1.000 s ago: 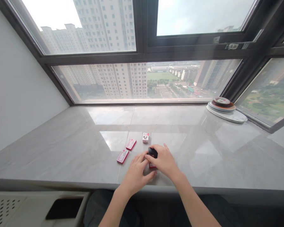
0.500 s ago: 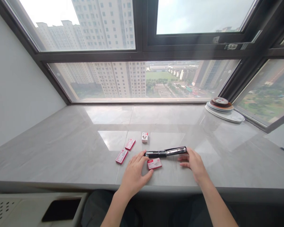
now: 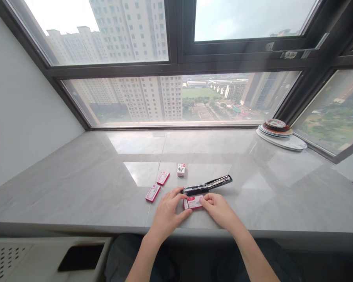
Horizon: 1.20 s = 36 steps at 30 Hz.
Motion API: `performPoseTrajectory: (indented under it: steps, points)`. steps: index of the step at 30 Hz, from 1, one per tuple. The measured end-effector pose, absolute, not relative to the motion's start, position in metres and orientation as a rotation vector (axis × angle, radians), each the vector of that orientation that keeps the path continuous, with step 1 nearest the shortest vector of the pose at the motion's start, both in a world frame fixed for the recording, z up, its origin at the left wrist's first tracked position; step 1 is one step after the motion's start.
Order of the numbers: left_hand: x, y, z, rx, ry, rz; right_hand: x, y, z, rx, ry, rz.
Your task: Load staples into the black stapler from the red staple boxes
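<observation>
A flat red-and-white staple box [image 3: 194,202] lies on the counter between my hands. My left hand [image 3: 170,207] grips its left end between thumb and fingers, and a pale strip shows at that end beside the printed sleeve. Thumb and forefinger of my right hand [image 3: 217,207] pinch the right end. Just behind the box, a black stapler [image 3: 207,186] lies swung open, its metal track showing and its right part angled up to the right. My left fingertips are at the stapler's left end.
Two more red-and-white boxes lie to the left, one farther back [image 3: 163,178] and one nearer [image 3: 152,193]. A small white box [image 3: 181,169] stands behind the stapler. Stacked plates [image 3: 278,131] sit in the right corner below the window. The grey counter's front edge [image 3: 129,231] runs close to me.
My right hand has left the stapler's right end and moved left onto the staple box. The sleeve now sits farther right, uncovering the pale strip. My left hand has stayed in place.
</observation>
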State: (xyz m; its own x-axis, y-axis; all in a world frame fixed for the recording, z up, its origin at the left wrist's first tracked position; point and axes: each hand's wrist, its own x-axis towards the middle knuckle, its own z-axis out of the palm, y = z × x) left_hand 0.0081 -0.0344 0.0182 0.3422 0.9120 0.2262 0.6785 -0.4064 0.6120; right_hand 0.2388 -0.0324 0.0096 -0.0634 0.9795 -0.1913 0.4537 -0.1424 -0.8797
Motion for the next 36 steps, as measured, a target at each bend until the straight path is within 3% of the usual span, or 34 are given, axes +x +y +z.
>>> performPoseTrajectory:
  steps: [7, 12, 23, 36]
  points:
    - [0.013, -0.042, 0.026, 2.236, 1.427, 0.798, 0.260, -0.038, 0.021, -1.815, -1.611, 0.959]
    - [0.014, -0.043, 0.024, 2.293, 1.427, 0.792, 0.237, -0.034, 0.043, -1.691, -1.706, 0.752]
    - [0.012, -0.040, 0.022, 2.240, 1.422, 0.797, 0.193, -0.010, 0.036, -1.493, -1.542, 0.932]
    - [0.010, -0.038, 0.022, 2.189, 1.439, 0.804, 0.204, -0.031, 0.063, -1.569, -2.070, 0.805]
